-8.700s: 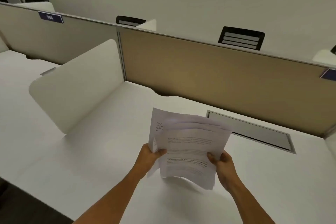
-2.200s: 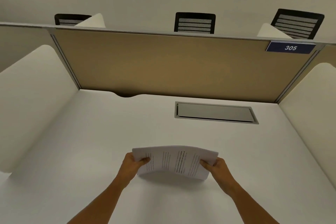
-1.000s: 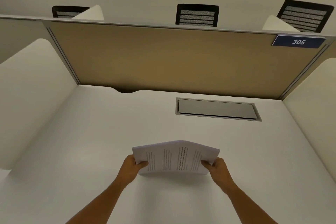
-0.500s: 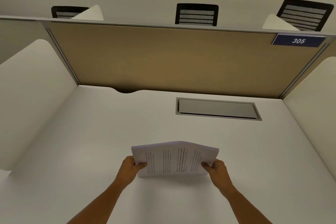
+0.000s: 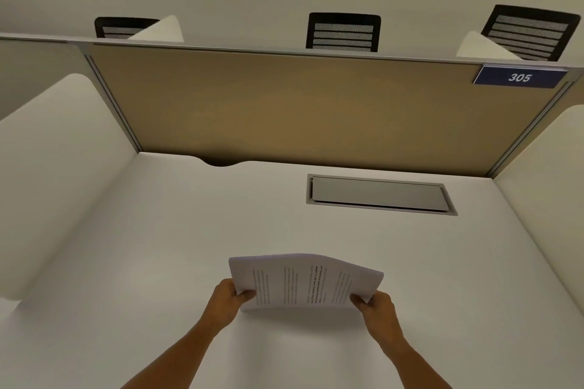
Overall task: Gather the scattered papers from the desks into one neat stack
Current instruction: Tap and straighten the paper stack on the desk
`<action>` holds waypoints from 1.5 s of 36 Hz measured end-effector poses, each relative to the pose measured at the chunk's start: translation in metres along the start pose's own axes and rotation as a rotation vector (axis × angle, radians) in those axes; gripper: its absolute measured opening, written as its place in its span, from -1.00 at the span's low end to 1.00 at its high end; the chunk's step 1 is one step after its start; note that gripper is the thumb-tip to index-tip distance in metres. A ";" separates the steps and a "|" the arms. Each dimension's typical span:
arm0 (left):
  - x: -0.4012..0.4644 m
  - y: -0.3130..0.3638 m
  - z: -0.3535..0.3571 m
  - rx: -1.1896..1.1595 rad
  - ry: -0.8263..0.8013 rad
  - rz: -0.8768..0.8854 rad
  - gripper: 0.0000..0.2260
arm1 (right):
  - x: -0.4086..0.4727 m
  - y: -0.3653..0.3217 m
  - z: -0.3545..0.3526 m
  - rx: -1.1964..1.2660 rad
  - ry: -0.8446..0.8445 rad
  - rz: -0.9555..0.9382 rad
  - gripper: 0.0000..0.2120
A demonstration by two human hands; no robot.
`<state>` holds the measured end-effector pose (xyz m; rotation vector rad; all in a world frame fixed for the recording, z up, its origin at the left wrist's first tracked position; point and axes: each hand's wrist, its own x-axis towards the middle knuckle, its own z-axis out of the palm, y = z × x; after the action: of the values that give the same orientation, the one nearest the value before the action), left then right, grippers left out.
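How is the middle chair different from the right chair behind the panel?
The middle chair faces the camera squarely; the right chair is tilted. The middle chair shows fully above the panel; the right chair is partly hidden by a white divider. Both are black with slatted mesh backs.

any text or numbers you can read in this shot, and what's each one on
"305": white digits on the blue plate at the right end of the tan partition.
Printed lines on the papers, gripped by the left hand and the right hand: too blurred to read.
Nothing else carries text.
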<state>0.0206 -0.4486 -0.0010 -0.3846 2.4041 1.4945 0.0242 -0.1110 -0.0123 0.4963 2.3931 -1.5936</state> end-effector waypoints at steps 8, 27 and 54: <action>0.004 0.023 -0.011 0.001 -0.020 0.042 -0.82 | 0.003 -0.012 -0.008 0.112 -0.059 -0.033 -0.87; 0.009 0.149 -0.093 0.616 -0.252 0.207 -0.79 | -0.011 -0.114 -0.021 -0.022 -0.528 -0.193 -0.63; -0.063 0.094 -0.048 -0.375 0.077 0.256 -0.84 | -0.022 -0.097 0.011 0.150 -0.341 -0.379 -0.77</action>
<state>0.0395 -0.4465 0.1203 -0.2186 2.2928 2.0892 0.0053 -0.1587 0.0738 -0.2117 2.2048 -1.8395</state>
